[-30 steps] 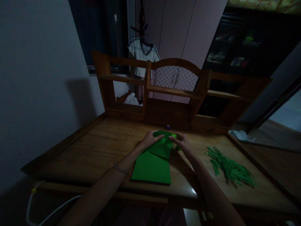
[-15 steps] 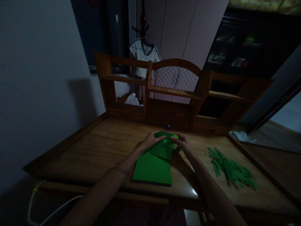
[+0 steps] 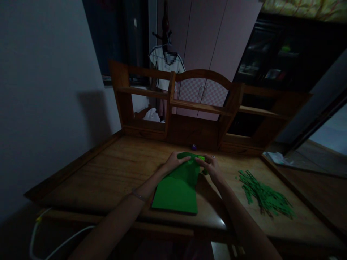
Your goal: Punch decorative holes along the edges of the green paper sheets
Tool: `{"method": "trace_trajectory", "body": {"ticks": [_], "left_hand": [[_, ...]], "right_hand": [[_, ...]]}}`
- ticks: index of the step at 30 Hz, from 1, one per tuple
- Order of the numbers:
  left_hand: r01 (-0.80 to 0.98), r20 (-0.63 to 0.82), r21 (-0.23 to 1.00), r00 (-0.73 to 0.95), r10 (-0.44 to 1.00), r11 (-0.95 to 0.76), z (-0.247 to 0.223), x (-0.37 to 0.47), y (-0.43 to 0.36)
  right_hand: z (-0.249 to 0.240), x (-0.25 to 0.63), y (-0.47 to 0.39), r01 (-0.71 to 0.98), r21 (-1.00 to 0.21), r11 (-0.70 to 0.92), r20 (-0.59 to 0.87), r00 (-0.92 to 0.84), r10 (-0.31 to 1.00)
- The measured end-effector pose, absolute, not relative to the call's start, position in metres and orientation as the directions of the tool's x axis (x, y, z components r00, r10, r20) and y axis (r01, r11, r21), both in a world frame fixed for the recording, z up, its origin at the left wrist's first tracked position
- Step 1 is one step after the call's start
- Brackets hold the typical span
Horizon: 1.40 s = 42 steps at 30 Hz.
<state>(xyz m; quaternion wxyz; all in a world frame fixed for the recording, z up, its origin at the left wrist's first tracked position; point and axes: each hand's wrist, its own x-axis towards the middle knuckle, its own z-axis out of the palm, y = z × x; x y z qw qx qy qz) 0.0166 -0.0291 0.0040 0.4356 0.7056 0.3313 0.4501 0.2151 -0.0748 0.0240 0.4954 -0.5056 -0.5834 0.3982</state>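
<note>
A green sheet [image 3: 187,170], paper-like, is gripped at its upper edge by both hands. My left hand [image 3: 174,162] pinches its far left side, thumb on top. At the upper right corner my right hand [image 3: 212,167] closes on the sheet, its thumb and forefinger beside a brighter green piece [image 3: 201,158] that I cannot make out fully. Under the sheet lies a flat green stack [image 3: 176,196] near the table's front edge. Something small and green shows below my right fingers, partly hidden.
A heap of green cut strips [image 3: 267,195] lies on the wooden table [image 3: 108,169] at right. A small purple object [image 3: 193,147] stands near the wooden shelf unit [image 3: 200,106] at the back. A white cable [image 3: 32,234] hangs at front left.
The held sheet's lower edge, raised and distinct before, now bows and blends with the stack beneath. Both hands stay nearly in place, with my right fingers shifted slightly left.
</note>
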Motion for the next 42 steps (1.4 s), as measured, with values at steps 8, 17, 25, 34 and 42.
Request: {"method": "trace_trajectory", "body": {"ticks": [8, 17, 25, 34, 42], "left_hand": [[0.099, 0.345, 0.911, 0.35, 0.871, -0.4, -0.001, 0.017, -0.024], [0.108, 0.329, 0.92, 0.307, 0.893, -0.376, 0.0, 0.017, -0.024], [0.1, 0.317, 0.927, 0.305, 0.898, -0.361, -0.001, 0.016, -0.023], [0.115, 0.336, 0.918, 0.282, 0.899, -0.379, 0.002, 0.016, -0.025], [0.106, 0.346, 0.916, 0.277, 0.897, -0.386, 0.002, 0.016, -0.025]], "right_hand": [[0.018, 0.215, -0.067, 0.139, -0.969, 0.205, 0.206, -0.004, 0.979], [0.025, 0.215, -0.068, -0.045, -0.968, 0.248, 0.241, 0.132, 0.962], [0.021, 0.231, -0.057, -0.298, -0.928, 0.225, 0.137, 0.289, 0.947], [0.013, 0.232, -0.051, -0.335, -0.928, 0.163, 0.075, 0.26, 0.963], [0.018, 0.23, -0.051, -0.421, -0.905, 0.06, -0.008, 0.156, 0.988]]}}
